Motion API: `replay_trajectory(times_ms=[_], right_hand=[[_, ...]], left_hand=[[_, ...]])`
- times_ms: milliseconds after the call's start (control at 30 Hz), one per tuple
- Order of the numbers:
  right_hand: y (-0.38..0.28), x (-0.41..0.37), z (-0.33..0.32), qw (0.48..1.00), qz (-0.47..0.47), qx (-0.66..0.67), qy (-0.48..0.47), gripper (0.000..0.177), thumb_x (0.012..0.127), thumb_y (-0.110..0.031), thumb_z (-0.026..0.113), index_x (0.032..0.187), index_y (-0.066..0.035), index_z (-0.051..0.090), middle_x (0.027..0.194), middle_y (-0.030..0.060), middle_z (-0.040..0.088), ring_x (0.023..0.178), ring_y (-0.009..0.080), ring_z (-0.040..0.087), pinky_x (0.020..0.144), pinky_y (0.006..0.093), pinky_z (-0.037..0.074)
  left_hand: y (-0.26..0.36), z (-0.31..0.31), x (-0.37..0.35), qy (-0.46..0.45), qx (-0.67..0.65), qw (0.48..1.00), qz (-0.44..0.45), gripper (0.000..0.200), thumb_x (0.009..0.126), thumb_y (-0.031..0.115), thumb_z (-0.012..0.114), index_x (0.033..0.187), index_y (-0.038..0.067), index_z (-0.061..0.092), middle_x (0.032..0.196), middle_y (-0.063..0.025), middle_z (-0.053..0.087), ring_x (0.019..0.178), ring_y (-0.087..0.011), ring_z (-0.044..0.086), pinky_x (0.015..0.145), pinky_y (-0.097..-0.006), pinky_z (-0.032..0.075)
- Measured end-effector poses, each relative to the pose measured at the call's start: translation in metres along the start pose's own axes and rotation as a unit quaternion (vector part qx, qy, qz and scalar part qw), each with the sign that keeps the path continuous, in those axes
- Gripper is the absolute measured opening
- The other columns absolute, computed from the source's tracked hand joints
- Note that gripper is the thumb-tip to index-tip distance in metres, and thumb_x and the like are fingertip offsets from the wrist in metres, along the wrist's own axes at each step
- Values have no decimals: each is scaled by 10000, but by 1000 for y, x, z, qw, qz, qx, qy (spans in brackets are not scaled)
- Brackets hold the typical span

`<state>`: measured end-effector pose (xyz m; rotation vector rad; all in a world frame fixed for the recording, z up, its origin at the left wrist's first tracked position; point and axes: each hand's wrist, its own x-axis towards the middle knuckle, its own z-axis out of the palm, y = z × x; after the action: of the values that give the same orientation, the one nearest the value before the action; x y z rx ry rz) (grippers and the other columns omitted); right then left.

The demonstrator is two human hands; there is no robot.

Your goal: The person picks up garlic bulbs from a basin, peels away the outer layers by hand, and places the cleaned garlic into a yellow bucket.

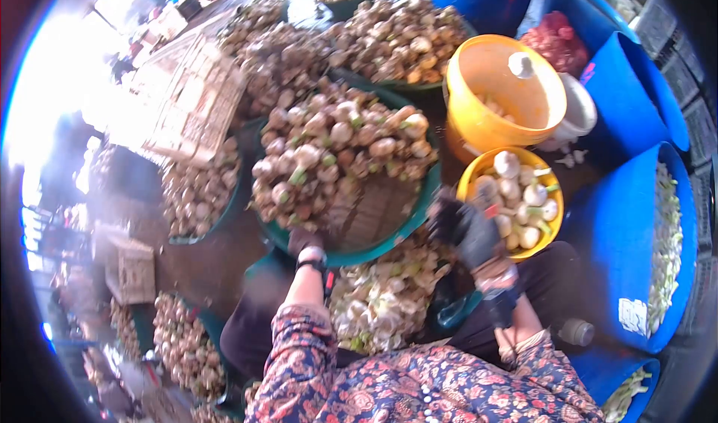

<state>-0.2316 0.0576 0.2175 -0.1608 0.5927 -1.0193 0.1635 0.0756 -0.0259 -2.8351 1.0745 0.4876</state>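
Note:
My left hand [305,243], in a dark glove, is at the near rim of a round green tub [351,257] heaped with garlic bulbs [321,154]; its fingers are mostly hidden. My right hand [465,228], also gloved and blurred, is beside a yellow bucket [552,236] of cleaner white bulbs. Its fingers look curled, and what they hold, if anything, cannot be made out. Between my forearms lies a pile of pale peelings [389,303].
A larger yellow bucket [482,135] stands behind the smaller one. Blue barrels [598,236] line the right side. More garlic tubs [198,198] and a pale crate [198,97] are at left and back. A clear bottle [576,332] lies at lower right.

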Motion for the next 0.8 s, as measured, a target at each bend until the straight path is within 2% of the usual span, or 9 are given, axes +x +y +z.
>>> replay_trajectory(times_ms=[67,200,233,333,400,467,600,767,800], right_hand=[[27,-10,-2,980,56,-183,54,534,900,-543,462,993,-31,585,780,66,624,648,168,608,634,304,533],[81,9,-54,961,134,-231,74,423,882,-489,553,902,-71,610,652,2,564,512,103,513,481,248,436],[91,10,-52,958,70,-263,89,396,877,-472,574,880,-78,617,622,-5,533,479,92,475,435,241,379],[91,8,-45,933,38,-338,114,412,861,-469,597,788,-66,635,602,24,559,498,113,493,452,288,383],[92,4,-44,865,-54,-489,95,438,848,-470,606,759,-42,638,620,85,588,520,182,528,489,345,399],[87,-4,-40,792,-102,-595,88,456,839,-468,609,743,-23,638,651,144,606,565,260,560,533,393,413],[85,-10,-46,682,-141,-717,37,447,840,-449,589,750,-15,646,732,232,606,717,400,587,614,426,445],[83,-25,-23,653,-116,-747,48,400,867,-379,558,789,2,652,728,200,638,698,344,616,622,402,459],[82,-27,-24,715,-86,-693,30,390,872,-363,550,796,5,652,728,169,642,684,309,614,616,389,459]], left_hand=[[30,-56,-48,43,-14,999,12,572,656,458,716,971,-9,620,815,-95,683,802,-210,678,604,-367,531],[41,-85,-80,-58,-116,989,65,551,670,440,700,1067,63,630,905,-156,676,897,-254,660,795,-347,499],[38,-82,-89,-86,-172,971,139,534,689,370,708,1106,50,610,920,-149,677,887,-243,662,783,-337,503],[39,-69,-139,-312,-507,783,181,435,726,122,704,1133,18,592,1015,-120,663,906,-190,639,779,-290,500],[58,-97,-192,-232,-446,792,346,453,738,41,703,1163,-12,559,1060,-40,625,944,-159,605,827,-272,480],[69,-118,-225,-165,-327,809,460,521,706,52,690,1204,19,539,1067,-115,623,974,-192,604,850,-288,469],[74,-141,-258,-106,-286,820,485,557,645,224,766,1139,34,590,1044,-171,597,921,-302,601,811,-345,483],[69,-152,-265,-78,-226,848,474,532,644,252,798,1087,19,619,1009,-145,612,894,-259,615,803,-338,483],[67,-154,-264,-143,-281,835,451,532,660,238,795,1100,4,608,1015,-128,615,903,-229,611,806,-325,483]])
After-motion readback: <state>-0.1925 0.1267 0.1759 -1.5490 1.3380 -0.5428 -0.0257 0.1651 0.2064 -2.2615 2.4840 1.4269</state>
